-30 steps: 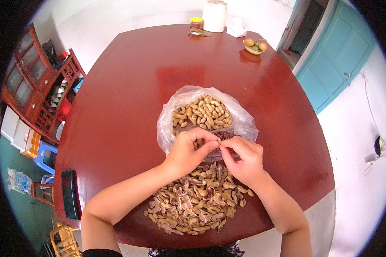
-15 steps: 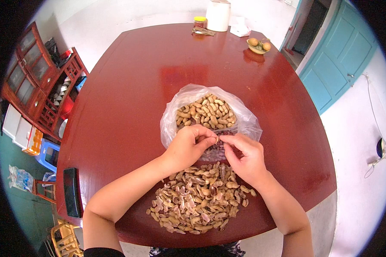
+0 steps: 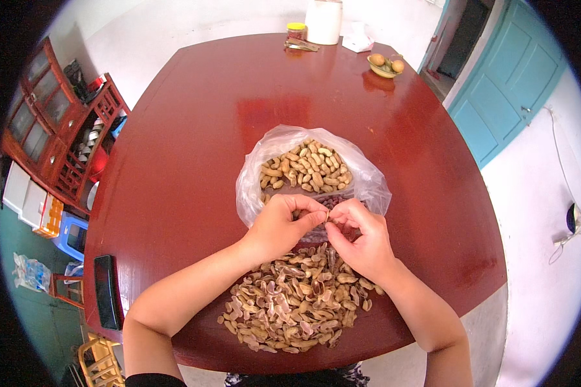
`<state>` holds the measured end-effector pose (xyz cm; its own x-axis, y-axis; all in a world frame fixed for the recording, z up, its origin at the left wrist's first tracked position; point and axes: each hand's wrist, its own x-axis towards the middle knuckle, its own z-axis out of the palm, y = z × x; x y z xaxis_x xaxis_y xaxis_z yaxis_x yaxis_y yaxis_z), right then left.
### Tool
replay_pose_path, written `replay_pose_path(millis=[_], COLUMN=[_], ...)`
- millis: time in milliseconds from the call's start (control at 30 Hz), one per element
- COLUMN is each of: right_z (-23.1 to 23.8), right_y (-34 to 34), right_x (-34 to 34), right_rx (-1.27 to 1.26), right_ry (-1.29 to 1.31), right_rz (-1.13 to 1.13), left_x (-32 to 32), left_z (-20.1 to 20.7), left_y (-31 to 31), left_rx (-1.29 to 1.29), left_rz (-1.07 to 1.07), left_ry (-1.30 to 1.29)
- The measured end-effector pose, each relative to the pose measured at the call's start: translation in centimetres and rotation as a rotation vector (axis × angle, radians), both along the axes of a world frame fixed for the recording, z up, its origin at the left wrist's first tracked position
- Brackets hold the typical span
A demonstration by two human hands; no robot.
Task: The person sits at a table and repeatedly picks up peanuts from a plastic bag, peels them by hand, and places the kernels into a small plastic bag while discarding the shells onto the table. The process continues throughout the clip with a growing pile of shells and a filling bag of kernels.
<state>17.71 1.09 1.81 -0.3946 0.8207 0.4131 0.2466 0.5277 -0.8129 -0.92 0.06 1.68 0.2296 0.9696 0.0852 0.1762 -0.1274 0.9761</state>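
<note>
Fingertip to fingertip, my left hand (image 3: 283, 222) and my right hand (image 3: 366, 237) pinch a small tan peanut (image 3: 328, 217) between them, mostly covered by the fingers. Both hands are above the near side of a clear plastic bag (image 3: 250, 169) spread on the table. Unshelled peanuts (image 3: 310, 168) fill the bag's far part. Dark red-purple peanut kernels (image 3: 332, 201) show in its near part, partly hidden beneath my hands. Between my forearms lies a broad heap of cracked peanut shells (image 3: 290, 306).
The dark red table (image 3: 174, 161) holds a black phone (image 3: 107, 291) at its left edge. Toward the far edge stand a yellow-lidded jar (image 3: 296, 30), a white canister (image 3: 324, 22), a tissue pack (image 3: 357, 42) and a bowl of round fruit (image 3: 385, 71).
My right hand has moved slightly left, and its thumb has come up to the peanut at the fingertips. My left hand stays nearly in place. The whole view has shifted a little.
</note>
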Motion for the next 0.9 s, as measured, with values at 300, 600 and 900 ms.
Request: replay_pose_path(millis=[300,600,900], right_z=[-0.1,-0.7,-0.3], right_y=[-0.1,0.2,0.3], right_x=[-0.2,0.1,0.1], right_rx=[-0.01,-0.035,-0.071], right_ry=[0.018,0.072,0.126], right_rz=[-0.013,0.002,0.032], left_x=[0.2,0.2,0.0], left_z=[0.3,1.0,0.6], left_y=[-0.1,-0.2,0.0], left_rx=[-0.096,-0.15,-0.456], left_rz=[0.011,-0.022,0.01], left_ry=[-0.022,-0.085,-0.39])
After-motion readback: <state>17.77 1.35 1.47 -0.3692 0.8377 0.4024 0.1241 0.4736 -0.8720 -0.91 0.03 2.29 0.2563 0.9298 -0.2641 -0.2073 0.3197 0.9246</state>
